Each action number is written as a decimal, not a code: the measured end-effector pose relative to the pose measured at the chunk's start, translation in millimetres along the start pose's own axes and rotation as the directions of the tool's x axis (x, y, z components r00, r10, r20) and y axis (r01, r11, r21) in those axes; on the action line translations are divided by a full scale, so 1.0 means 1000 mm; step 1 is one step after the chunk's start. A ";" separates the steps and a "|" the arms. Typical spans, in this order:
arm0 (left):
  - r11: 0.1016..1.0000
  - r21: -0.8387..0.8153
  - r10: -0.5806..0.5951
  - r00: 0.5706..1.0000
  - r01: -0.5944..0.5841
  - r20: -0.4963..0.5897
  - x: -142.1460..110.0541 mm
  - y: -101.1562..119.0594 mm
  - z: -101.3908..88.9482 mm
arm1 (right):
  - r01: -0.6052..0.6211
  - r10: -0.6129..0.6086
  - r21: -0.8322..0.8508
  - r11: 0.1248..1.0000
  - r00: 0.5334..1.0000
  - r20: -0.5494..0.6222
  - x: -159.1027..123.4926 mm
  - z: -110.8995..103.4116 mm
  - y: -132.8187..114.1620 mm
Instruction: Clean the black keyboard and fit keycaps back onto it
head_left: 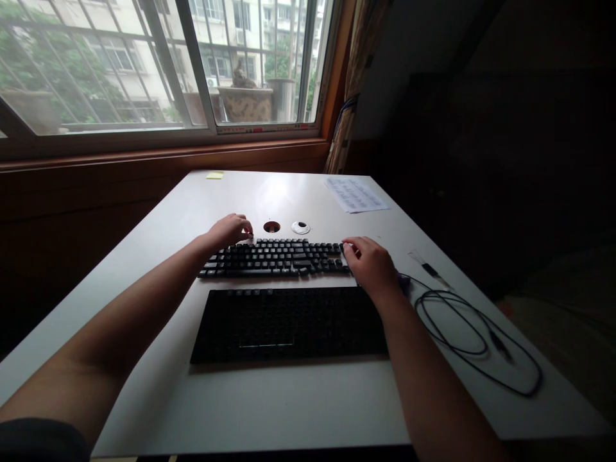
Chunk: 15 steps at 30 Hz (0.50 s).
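Note:
My left hand (231,230) is at the far left of a block of loose black keycaps (283,256) laid out in rows. Its thumb and fingertips pinch a small dark keycap (251,235). At the right end of the rows, my right hand (373,263) is closed, with thumb and forefinger together beside the keycaps. Whatever may be between those fingers is hidden. Nearer to me lies a black keyboard base (289,327), mostly bare, with several keycaps (253,292) along its top left edge.
A black cable (452,346) lies coiled at the right, near a keycap puller with wire loops (430,269). Behind the rows are a round desk hole (272,227) and a white round cover (301,228). Printed paper (356,194) and a yellow note (214,174) lie farther back.

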<state>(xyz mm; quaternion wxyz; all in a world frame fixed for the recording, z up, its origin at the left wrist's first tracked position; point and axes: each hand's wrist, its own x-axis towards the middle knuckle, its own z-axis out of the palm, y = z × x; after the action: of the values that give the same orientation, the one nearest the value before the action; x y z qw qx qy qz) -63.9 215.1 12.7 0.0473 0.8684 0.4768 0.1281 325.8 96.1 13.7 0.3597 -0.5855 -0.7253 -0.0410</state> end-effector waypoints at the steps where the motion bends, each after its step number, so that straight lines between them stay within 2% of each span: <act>1: 1.000 -0.003 -0.005 1.000 0.005 -0.010 0.000 0.000 -0.002 | 0.001 -0.001 -0.001 1.000 1.000 0.000 0.000 0.000 0.000; 4: 1.000 -0.015 -0.015 0.998 0.014 -0.058 -0.003 0.003 -0.011 | 0.003 -0.003 -0.004 1.000 1.000 -0.001 0.000 0.000 0.000; 7: 0.999 -0.034 0.002 0.995 -0.005 -0.102 -0.010 0.017 -0.026 | 0.004 -0.004 -0.004 1.000 1.000 -0.002 0.000 0.000 0.000; 10: 0.991 -0.099 0.073 0.991 -0.084 -0.115 -0.026 0.046 -0.038 | 0.001 -0.001 -0.002 1.000 1.000 -0.003 0.000 0.001 0.001; 11: 0.982 -0.137 0.116 0.989 -0.127 -0.088 -0.033 0.059 -0.040 | 0.000 0.000 -0.002 1.000 1.000 -0.001 -0.001 0.001 0.001; 15: 0.941 -0.233 0.253 0.967 -0.244 0.008 -0.062 0.110 -0.033 | 0.005 -0.005 -0.005 1.000 1.000 0.004 -0.001 0.004 0.003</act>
<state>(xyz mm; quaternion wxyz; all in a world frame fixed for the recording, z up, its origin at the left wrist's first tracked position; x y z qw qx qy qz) -14.9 102.2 55.8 0.1398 0.9126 0.3442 0.1708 326.4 97.6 9.4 0.3567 -0.5849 -0.7272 -0.0427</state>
